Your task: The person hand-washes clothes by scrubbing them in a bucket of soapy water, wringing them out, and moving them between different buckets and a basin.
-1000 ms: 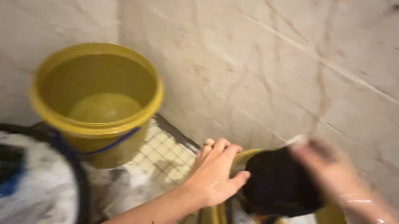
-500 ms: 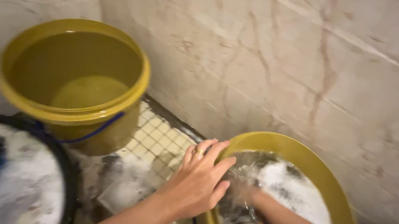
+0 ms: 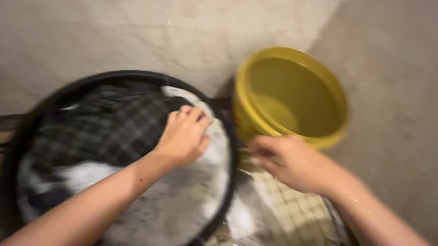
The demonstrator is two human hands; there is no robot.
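Observation:
A wide black basin (image 3: 43,111) holds foamy water and a dark checked cloth (image 3: 106,123). My left hand (image 3: 183,135), a ring on one finger, reaches into the basin and rests on the checked cloth near the far rim; whether the fingers grip it is blurred. My wet right hand (image 3: 287,161) hovers between the basin's right rim and a yellow bucket (image 3: 291,95), fingers loosely curled, holding nothing I can see.
The yellow bucket stands in the wall corner with a little water at its bottom. Pale small-tiled floor (image 3: 283,231) with soap foam lies under my right arm. Marbled walls close in behind and to the right.
The view swung left from the foamy yellow tub to the black basin. My left hand left the tub rim for the checked cloth; my right hand came out of the suds.

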